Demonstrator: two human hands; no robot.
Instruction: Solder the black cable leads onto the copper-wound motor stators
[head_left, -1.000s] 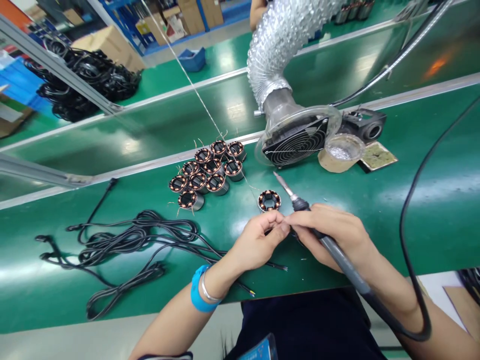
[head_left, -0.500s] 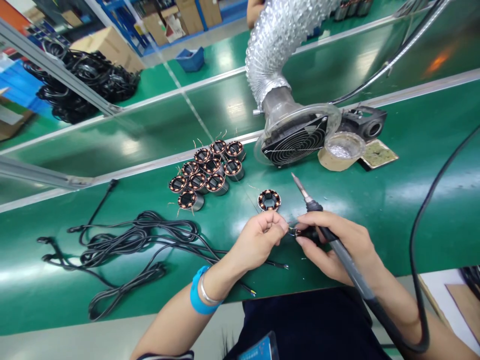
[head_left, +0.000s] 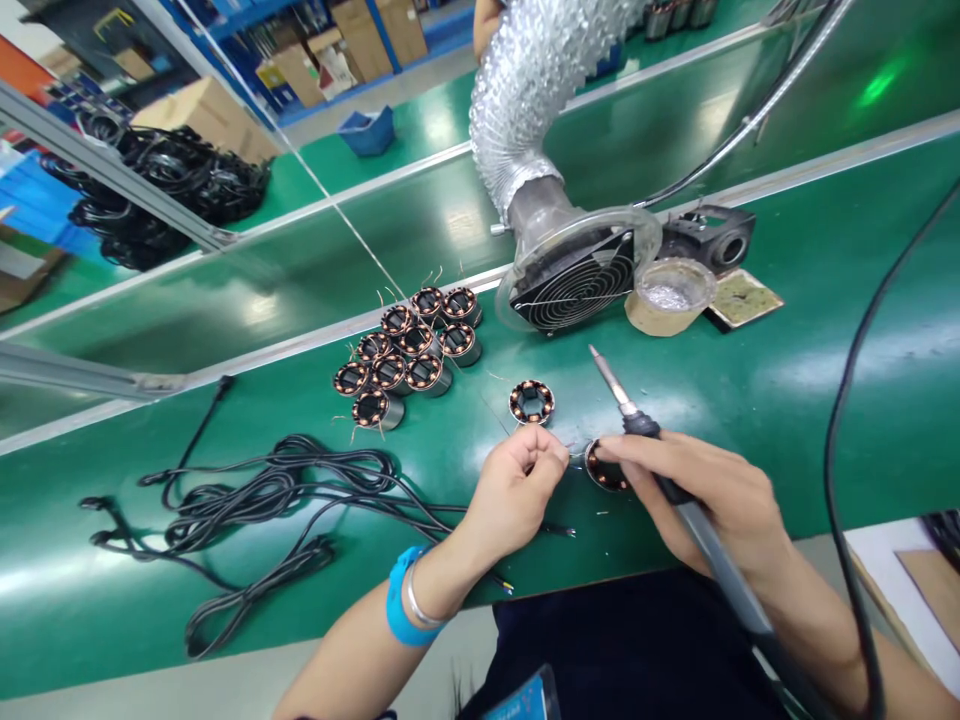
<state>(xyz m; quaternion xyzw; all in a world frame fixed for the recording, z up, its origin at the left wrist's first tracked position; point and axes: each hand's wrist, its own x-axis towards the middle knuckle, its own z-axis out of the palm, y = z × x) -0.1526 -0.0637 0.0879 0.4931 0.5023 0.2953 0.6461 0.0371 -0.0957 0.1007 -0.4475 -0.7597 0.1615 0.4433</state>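
My left hand (head_left: pixel 521 485) is closed, with thumb and forefinger pinching thin wires (head_left: pixel 575 455). Those wires run to a copper-wound motor stator (head_left: pixel 596 472) on the bench, partly hidden by my right fingers. A soldering iron (head_left: pixel 701 535) lies in my right hand (head_left: pixel 724 495), its bare tip pointing up and away from the wires. The forefinger of that hand reaches over the stator, touching or very near it. Another stator (head_left: pixel 532 386) stands just beyond my left hand. Black power cables (head_left: pixel 360 490) lie to the left, some stripped ends passing under my left wrist.
A cluster of stators (head_left: pixel 409 372) with loose wire ends stands back left. Behind the iron are a fan-type fume extractor (head_left: pixel 577 285) with a silver hose (head_left: pixel 517 110), a round pot (head_left: pixel 652 312) and a sponge tray (head_left: pixel 757 308). The iron's cord (head_left: pixel 836 420) loops at right.
My right hand has shifted right and its pinch has loosened, exposing more of the stator. The iron moved with it. My left hand keeps its pinch. The reflected light at upper right turned from orange to green.
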